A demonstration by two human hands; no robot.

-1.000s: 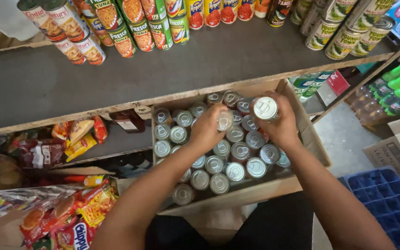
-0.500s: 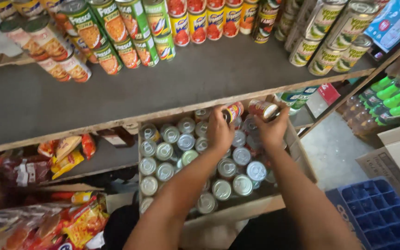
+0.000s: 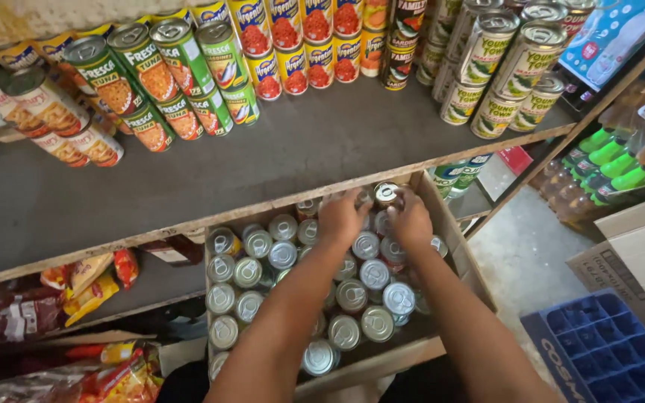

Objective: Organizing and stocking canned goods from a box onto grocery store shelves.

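1. Head view: both arms reach forward into an open cardboard box point(image 3: 453, 257) packed with upright tin cans point(image 3: 352, 295), silver lids facing up.
2. The left hand point(image 3: 341, 218) rests knuckles-up over the cans at the far end of the box, fingers curled down among them; whether it grips one I cannot tell.
3. The right hand point(image 3: 410, 220) sits just beside it, fingers curled round a single can point(image 3: 387, 194) at the box's far edge, its lid showing above the fingertips.
4. The two hands are close together, nearly touching, at the back rows.
5. The box stands under a grey shelf point(image 3: 278, 157) with a rough wooden front edge.
6. Along the back of that shelf stand rows of labelled cans: green ones point(image 3: 177, 75) on the left, yellow and red ones point(image 3: 304, 45) in the middle, pale ones point(image 3: 502, 82) on the right.
7. Snack packets point(image 3: 87, 272) lie on a lower shelf to the left.
8. A blue plastic crate point(image 3: 606, 351) sits on the floor to the right, beside a cardboard carton point(image 3: 636, 254).
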